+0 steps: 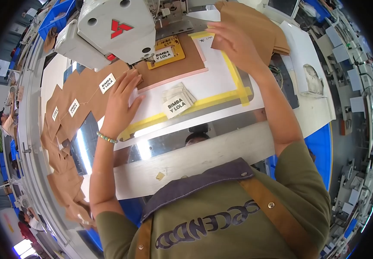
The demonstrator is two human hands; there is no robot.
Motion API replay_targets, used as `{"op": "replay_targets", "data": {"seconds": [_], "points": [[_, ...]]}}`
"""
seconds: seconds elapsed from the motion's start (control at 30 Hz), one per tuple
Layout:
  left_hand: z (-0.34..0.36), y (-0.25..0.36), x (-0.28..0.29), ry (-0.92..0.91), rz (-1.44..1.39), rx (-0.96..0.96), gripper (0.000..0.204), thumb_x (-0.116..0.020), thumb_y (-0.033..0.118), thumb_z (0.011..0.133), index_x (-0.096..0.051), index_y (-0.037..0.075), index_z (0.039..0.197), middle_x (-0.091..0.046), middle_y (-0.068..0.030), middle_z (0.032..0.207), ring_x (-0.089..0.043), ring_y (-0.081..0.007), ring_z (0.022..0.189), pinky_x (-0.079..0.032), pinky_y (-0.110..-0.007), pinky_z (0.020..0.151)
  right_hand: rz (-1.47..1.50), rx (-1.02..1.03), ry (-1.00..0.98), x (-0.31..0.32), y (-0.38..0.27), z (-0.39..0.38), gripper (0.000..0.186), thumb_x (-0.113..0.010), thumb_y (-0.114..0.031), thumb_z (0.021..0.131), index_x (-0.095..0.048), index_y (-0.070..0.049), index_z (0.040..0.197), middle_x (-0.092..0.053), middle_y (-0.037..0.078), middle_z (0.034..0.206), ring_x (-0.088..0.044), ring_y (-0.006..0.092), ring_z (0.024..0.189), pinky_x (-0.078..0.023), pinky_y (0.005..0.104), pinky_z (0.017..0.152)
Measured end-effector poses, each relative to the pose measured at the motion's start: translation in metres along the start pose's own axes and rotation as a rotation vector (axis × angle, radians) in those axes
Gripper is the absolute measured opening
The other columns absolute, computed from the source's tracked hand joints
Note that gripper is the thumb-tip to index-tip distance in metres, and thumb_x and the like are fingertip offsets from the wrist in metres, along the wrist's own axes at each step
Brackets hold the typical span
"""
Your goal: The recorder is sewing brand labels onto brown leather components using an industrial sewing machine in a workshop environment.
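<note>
My left hand [124, 101] lies open, thumb apart, with its fingertips on the edge of brown fabric beside the sewing machine's [117, 28] needle area. Under the machine head, a brown fabric panel [173, 75] sits in a pink-edged guide. A yellow template [178, 52] frames a white printed label [163, 54] on that panel. My right hand [234, 47] is at the right, its fingers closed over the corner of another brown panel [216, 42]; the thumb is hidden. A small pile of white labels [177, 105] rests on the white board [152, 108] between my arms.
Sewn brown pieces with labels [80, 93] trail down the table's left side. A stack of brown panels [255, 28] stands at the back right, beside a white box [311, 80]. Yellow tape [195, 103] borders the board. A blue bin [57, 19] is at the far left.
</note>
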State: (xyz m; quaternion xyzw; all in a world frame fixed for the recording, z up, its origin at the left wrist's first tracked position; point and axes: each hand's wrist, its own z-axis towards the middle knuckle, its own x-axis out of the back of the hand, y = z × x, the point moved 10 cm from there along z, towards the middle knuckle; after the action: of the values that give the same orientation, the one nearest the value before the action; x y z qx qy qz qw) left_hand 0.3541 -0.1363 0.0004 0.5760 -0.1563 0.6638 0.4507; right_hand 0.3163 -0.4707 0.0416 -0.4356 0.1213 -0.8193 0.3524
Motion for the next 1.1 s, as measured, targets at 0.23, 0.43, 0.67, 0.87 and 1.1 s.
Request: {"op": "replay_targets", "data": {"seconds": [0.23,0.43,0.67,0.87,1.1], "points": [[0.029,0.005,-0.016,-0.005,0.026,-0.044,0.057,-0.077,0.024,0.1,-0.062,0.005,0.152,-0.055,-0.012,0.165,-0.046,-0.0446,0.152,-0.04,-0.054,0.127,-0.081,-0.173,0.319,0.039,0.053,-0.013,0.025,-0.062,-0.006,0.104,-0.08,-0.008,0.121,-0.078,0.004,0.132,-0.073,0.0227,0.112,-0.056,0.0338,0.095],[0.034,0.007,-0.017,0.011,0.04,-0.025,0.055,-0.076,0.021,0.1,-0.064,0.004,0.151,-0.057,-0.0104,0.164,-0.047,-0.043,0.145,-0.042,-0.049,0.124,-0.059,-0.214,0.354,0.043,0.064,-0.018,0.023,-0.063,-0.007,0.105,-0.081,-0.009,0.118,-0.08,0.002,0.13,-0.073,0.0154,0.101,-0.055,0.0275,0.087],[0.034,0.004,-0.02,-0.093,-0.038,-0.035,0.051,-0.077,0.024,0.1,-0.068,0.008,0.148,-0.06,-0.0075,0.162,-0.047,-0.0417,0.147,-0.039,-0.05,0.127,-0.093,-0.227,0.32,0.039,0.064,-0.018,0.023,-0.063,-0.007,0.106,-0.082,-0.01,0.119,-0.078,0.002,0.134,-0.073,0.0174,0.112,-0.056,0.0288,0.097],[0.038,0.004,-0.023,-0.105,-0.011,-0.09,0.051,-0.077,0.026,0.101,-0.069,0.009,0.148,-0.059,-0.0049,0.162,-0.045,-0.038,0.151,-0.039,-0.05,0.128,-0.054,-0.244,0.3,0.033,0.065,-0.017,0.022,-0.064,-0.008,0.106,-0.083,-0.011,0.118,-0.078,0.002,0.133,-0.071,0.0195,0.118,-0.056,0.0309,0.101],[0.038,-0.001,-0.026,-0.114,-0.001,-0.068,0.05,-0.075,0.027,0.102,-0.069,0.011,0.149,-0.058,-0.0019,0.164,-0.044,-0.0369,0.154,-0.038,-0.049,0.128,-0.085,-0.204,0.279,0.029,0.058,-0.015,0.021,-0.064,-0.008,0.106,-0.082,-0.009,0.118,-0.078,0.003,0.133,-0.071,0.0202,0.117,-0.056,0.032,0.101]]}}
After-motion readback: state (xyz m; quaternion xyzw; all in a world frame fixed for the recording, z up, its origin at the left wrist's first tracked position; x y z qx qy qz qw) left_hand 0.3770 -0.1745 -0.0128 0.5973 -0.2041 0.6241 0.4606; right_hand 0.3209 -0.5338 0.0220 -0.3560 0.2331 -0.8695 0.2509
